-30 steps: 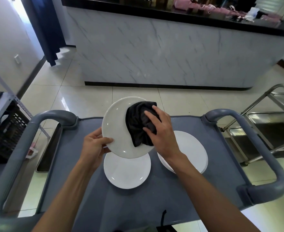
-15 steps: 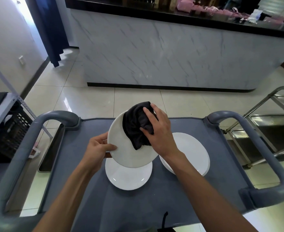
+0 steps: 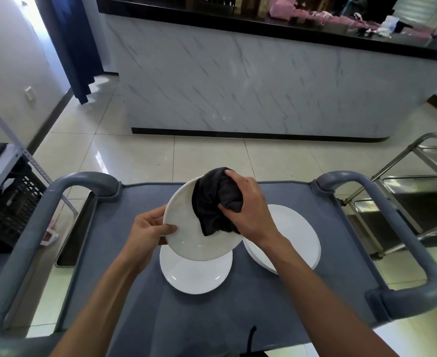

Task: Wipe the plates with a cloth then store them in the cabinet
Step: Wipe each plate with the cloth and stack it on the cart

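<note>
My left hand [image 3: 149, 229] grips the left rim of a white plate [image 3: 186, 235], held tilted above the grey cart top [image 3: 263, 305]. My right hand [image 3: 248, 210] grips a bunched black cloth [image 3: 212, 202] and presses it against the plate's upper right face. Under the held plate a second white plate [image 3: 194, 274] lies flat on the cart. A third white plate [image 3: 294, 235] lies to its right, partly hidden by my right forearm.
Grey cart handles rise at the left [image 3: 57, 197] and right [image 3: 405, 228]. A metal trolley [image 3: 405, 197] stands to the right. A marble-fronted counter [image 3: 263, 81] faces me across the tiled floor. A shelf with a black crate [image 3: 14, 202] is at the left.
The cloth and my right hand have slid up towards the plate's upper right rim. The plate has tilted further; my left hand kept its hold on the rim.
</note>
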A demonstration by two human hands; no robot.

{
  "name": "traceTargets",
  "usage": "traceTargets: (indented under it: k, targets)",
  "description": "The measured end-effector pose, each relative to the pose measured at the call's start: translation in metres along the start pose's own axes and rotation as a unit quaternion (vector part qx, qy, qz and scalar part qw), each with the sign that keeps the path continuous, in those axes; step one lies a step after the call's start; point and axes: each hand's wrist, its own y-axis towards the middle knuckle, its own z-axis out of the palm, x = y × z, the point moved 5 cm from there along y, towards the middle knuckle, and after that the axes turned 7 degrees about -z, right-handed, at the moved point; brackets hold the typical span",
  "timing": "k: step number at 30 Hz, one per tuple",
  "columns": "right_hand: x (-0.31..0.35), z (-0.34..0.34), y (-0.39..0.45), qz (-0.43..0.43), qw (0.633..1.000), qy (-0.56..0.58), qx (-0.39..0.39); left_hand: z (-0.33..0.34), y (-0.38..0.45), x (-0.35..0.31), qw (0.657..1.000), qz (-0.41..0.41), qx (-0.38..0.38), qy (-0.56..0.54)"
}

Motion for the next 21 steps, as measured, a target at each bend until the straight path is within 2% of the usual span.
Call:
traceTargets:
  k: [5, 10, 12, 14, 17, 21]
  targets:
    - [0.010, -0.006, -0.007, -0.048, 0.997, -0.023, -0.062, 0.004, -0.003, 0.001, 0.999, 0.010, -0.006, -0.047]
    - [0.022, -0.017, -0.012, -0.107, 0.984, -0.028, -0.141, 0.012, -0.008, 0.001, 0.992, 0.010, 0.024, -0.127]
    - [0.027, -0.019, -0.014, -0.123, 0.979, -0.039, -0.160, 0.013, -0.008, 0.004, 0.976, -0.024, 0.017, -0.217]
    - [0.031, -0.020, -0.017, -0.142, 0.974, -0.049, -0.169, 0.011, -0.005, 0.010, 0.964, -0.055, -0.002, -0.259]
    - [0.036, -0.021, -0.021, -0.158, 0.969, -0.058, -0.179, 0.013, -0.002, 0.024, 0.960, -0.129, -0.035, -0.245]
    - [0.042, -0.022, -0.026, -0.203, 0.957, -0.076, -0.194, 0.020, -0.006, 0.040, 0.947, -0.236, -0.035, -0.217]
